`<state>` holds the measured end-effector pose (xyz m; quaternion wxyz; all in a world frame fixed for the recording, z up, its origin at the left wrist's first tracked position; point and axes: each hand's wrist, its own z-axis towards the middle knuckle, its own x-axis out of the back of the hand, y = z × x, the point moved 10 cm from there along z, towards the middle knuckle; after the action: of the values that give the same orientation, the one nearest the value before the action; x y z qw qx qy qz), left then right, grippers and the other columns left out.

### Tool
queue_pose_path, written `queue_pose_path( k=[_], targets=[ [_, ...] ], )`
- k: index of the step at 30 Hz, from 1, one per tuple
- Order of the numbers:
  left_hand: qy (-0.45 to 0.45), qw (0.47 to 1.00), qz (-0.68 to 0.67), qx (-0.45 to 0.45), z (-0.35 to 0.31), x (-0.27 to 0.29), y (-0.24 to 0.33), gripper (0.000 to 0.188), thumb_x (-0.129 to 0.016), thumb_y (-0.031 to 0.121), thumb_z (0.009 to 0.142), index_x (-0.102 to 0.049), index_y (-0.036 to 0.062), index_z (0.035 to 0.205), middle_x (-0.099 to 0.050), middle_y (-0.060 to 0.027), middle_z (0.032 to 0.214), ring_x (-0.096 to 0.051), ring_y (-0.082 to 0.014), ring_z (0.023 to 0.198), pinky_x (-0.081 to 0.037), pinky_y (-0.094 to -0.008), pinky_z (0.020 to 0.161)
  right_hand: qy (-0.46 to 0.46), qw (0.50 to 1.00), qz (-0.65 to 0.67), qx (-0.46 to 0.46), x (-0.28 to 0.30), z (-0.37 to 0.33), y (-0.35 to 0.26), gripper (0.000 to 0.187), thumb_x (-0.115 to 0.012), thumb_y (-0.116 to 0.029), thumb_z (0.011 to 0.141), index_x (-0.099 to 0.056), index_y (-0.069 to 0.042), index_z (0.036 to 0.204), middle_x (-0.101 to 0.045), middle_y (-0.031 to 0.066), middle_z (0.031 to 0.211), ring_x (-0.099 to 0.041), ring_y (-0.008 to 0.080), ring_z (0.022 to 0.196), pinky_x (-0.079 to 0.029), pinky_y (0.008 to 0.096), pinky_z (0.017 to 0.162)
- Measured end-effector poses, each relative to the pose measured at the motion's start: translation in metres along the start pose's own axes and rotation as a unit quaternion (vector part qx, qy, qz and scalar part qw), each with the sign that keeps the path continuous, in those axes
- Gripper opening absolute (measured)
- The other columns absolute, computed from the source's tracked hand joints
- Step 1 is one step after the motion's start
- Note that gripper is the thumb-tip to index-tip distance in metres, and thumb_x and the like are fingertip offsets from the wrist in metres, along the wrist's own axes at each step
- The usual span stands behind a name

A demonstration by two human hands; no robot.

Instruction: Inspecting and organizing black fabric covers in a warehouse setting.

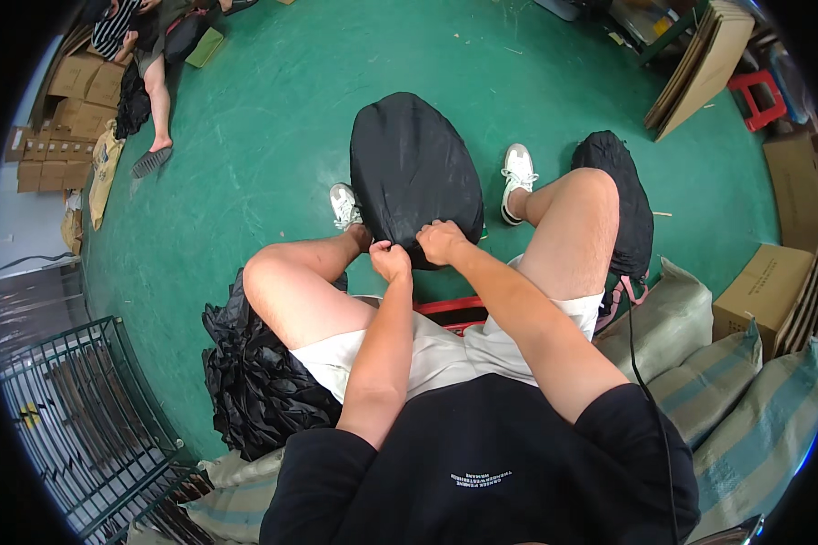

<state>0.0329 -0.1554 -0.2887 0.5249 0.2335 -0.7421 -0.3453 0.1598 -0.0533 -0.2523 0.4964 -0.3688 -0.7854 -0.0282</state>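
Observation:
Between my knees stands a large oval bundle in smooth black fabric [415,168], its near end toward me. My left hand [391,262] is closed at the near left edge of that fabric, fingers curled in a pinch. Just to its right, my right hand [442,241] is closed over the near edge of the fabric, knuckles up. The fingertips of both hands are partly hidden. Beside my left leg lies a crumpled heap of black fabric [264,372]. A second filled black bag [623,209] with a pink strap rests by my right knee.
A red stool [453,313] shows beneath me. Stuffed woven sacks [668,318] and a cardboard box [762,291] stand at right. A green wire rack [91,418] is at lower left. Another person [154,82] sits far left near stacked cartons [82,118]. Flat cardboard [700,73] leans far right.

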Motion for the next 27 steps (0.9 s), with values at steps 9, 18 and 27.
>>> queue_pose_path(
  k=[9,18,27],
  targets=[
    [-0.004,1.0,0.025,-0.011,0.003,0.002,0.005,0.022,-0.055,0.003,0.066,-0.061,0.0004,0.088,-0.064,-0.0209,0.088,-0.062,-0.0369,0.086,-0.048,-0.0408,0.083,-0.042,0.995,0.089,-0.007,-0.006,0.01,0.006,0.035,-0.051,-0.015,0.084,-0.062,-0.009,0.116,-0.058,0.0125,0.126,-0.052,0.031,0.121,-0.043,0.0488,0.098],
    [-0.067,0.989,0.126,-0.027,-0.001,0.0,0.029,0.024,-0.059,0.006,0.068,-0.062,0.0032,0.091,-0.066,-0.0249,0.095,-0.063,-0.0407,0.094,-0.048,-0.0439,0.088,-0.107,0.987,0.105,-0.05,-0.018,0.016,0.015,0.038,-0.054,-0.015,0.084,-0.064,-0.008,0.12,-0.059,0.0123,0.129,-0.055,0.0298,0.122,-0.045,0.0466,0.097],
    [-0.126,0.978,0.164,-0.031,-0.001,-0.01,0.036,0.028,-0.059,0.005,0.067,-0.06,0.0005,0.095,-0.062,-0.0273,0.1,-0.059,-0.0423,0.1,-0.045,-0.0441,0.091,-0.127,0.985,0.094,-0.074,-0.025,0.022,0.012,0.035,-0.054,-0.013,0.078,-0.068,-0.007,0.11,-0.064,0.0171,0.118,-0.06,0.0346,0.111,-0.051,0.0435,0.091]
  ],
)
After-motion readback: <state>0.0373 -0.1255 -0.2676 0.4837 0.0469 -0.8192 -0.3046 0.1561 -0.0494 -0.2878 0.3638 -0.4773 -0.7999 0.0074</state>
